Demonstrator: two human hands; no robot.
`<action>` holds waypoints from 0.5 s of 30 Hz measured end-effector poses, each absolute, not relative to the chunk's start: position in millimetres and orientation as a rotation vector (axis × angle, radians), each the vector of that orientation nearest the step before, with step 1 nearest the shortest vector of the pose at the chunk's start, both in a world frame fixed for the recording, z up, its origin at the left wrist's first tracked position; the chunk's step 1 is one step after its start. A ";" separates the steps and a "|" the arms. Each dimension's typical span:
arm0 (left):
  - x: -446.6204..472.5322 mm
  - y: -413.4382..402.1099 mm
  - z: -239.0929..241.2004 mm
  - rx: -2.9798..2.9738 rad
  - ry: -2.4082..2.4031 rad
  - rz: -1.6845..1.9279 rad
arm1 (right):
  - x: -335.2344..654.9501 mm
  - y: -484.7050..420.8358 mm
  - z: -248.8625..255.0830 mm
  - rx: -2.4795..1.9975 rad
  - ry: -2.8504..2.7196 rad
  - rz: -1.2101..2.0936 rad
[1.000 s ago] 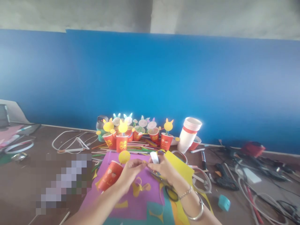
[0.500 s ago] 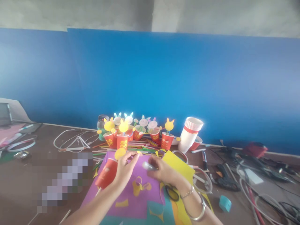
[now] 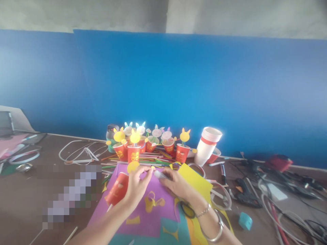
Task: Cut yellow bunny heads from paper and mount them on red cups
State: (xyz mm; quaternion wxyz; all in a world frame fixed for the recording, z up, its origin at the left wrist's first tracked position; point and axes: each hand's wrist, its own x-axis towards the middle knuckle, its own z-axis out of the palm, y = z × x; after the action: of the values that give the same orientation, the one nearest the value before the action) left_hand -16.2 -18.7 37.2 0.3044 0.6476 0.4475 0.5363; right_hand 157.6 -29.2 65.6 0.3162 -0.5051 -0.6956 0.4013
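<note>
My left hand [image 3: 138, 182] pinches a small yellow paper piece [image 3: 153, 168] between thumb and fingertips. In my right hand [image 3: 176, 182] is a whitish glue stick [image 3: 159, 174], its end pointed at that piece and very close to it; contact cannot be made out. A yellow paper circle [image 3: 133, 166] shows just behind my left hand. Beside that wrist a red paper cup [image 3: 117, 189] lies tipped on a purple sheet [image 3: 143, 228]. Yellow paper scraps [image 3: 153, 203] lie on the sheet between my arms.
Red cups [image 3: 134, 154] with paper animal heads stand at the back, near coloured sticks [image 3: 153, 159]. A stack of white cups [image 3: 208, 146] leans behind the yellow sheet [image 3: 194, 182]. Scissors [image 3: 187, 209] lie by my right wrist. A glue gun [image 3: 246, 194] and cables [image 3: 278, 217] lie right.
My right hand has turned the glue stick and brought its end closer to the small yellow piece. My left hand has shifted only slightly and keeps its pinch.
</note>
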 end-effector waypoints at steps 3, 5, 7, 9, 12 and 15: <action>-15.2 -19.8 37.9 1.745 1.184 1.437 | 156.6 -30.1 67.3 -1.316 -1.832 1.054; -14.5 -20.1 38.2 1.775 1.186 1.446 | 155.8 -31.0 68.8 -1.328 -1.836 1.039; -14.2 -20.1 38.7 1.813 1.190 1.450 | 155.1 -31.7 69.7 -1.344 -1.838 1.010; -14.4 -20.0 39.3 1.854 1.194 1.455 | 154.5 -32.1 69.9 -1.346 -1.840 0.979; -15.0 -20.2 40.0 1.909 1.192 1.464 | 153.7 -32.0 69.7 -1.344 -1.862 0.936; -15.5 -21.2 39.9 1.948 1.193 1.468 | 153.1 -32.2 69.6 -1.347 -1.892 0.886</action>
State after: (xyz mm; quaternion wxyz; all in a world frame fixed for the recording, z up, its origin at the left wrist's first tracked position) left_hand -15.5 -21.2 39.9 0.2115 0.7013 0.4294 0.5283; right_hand 153.1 -32.2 69.6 0.3222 -0.5129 -0.7206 0.3375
